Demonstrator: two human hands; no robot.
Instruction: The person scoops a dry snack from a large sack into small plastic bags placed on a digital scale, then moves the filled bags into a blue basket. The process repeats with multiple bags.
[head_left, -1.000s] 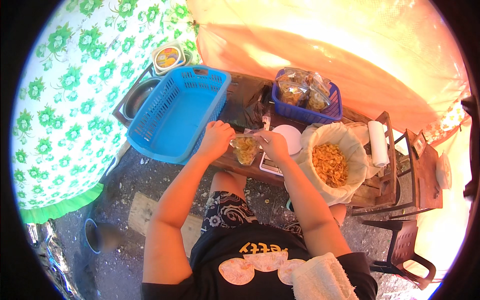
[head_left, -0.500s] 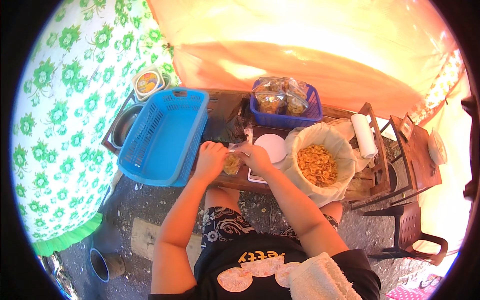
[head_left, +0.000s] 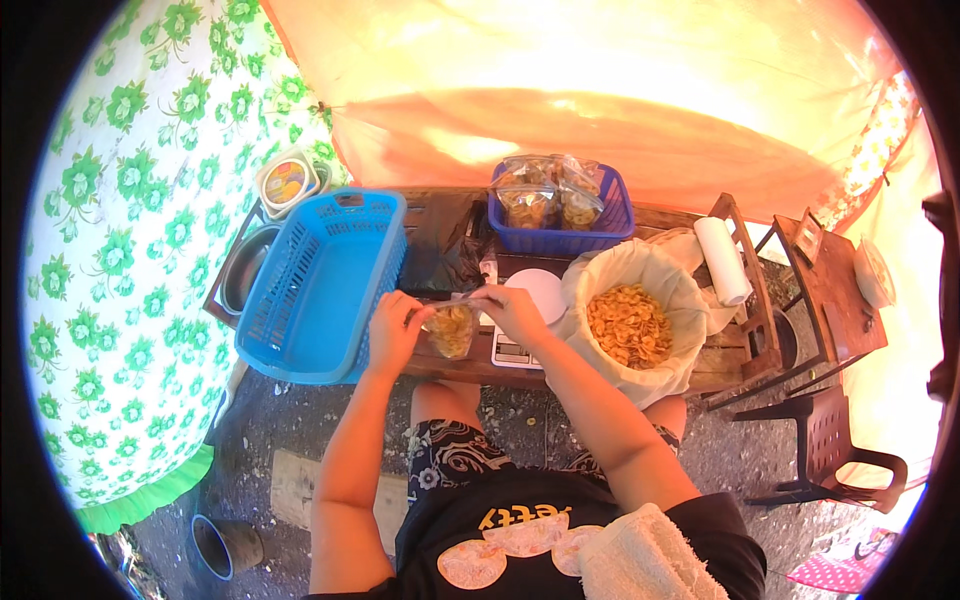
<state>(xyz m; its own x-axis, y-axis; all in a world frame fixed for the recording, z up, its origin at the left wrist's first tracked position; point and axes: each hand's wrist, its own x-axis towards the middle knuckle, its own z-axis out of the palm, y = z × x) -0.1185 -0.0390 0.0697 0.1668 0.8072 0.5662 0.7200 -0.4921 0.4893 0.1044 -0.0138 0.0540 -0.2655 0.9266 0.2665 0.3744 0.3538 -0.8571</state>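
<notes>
A clear plastic bag of yellow chips [head_left: 452, 334] hangs between my hands over the bench's front edge. My left hand [head_left: 397, 325] pinches its upper left corner, and my right hand [head_left: 508, 308] grips the top edge at the right. The bag's top is stretched taut between them. Just beyond my right hand is a white kitchen scale [head_left: 537, 292] with a round platform, partly covered by that hand. To its right stands a cloth-lined basket [head_left: 585, 352] holding a heap of loose golden chips [head_left: 629, 325].
An empty light-blue plastic basket [head_left: 318, 290] lies left on the wooden bench [head_left: 425, 235]. Behind, a dark-blue basket [head_left: 560, 240] holds several filled bags [head_left: 527, 205]. A white roll [head_left: 722, 262] lies at the right, near a brown plastic chair [head_left: 830, 450]. A bucket [head_left: 225, 548] stands on the ground.
My hands have moved apart, pulling the bag's top edge straight. The bag hangs more in the open now, a little left of before. The whole view has shifted slightly.
</notes>
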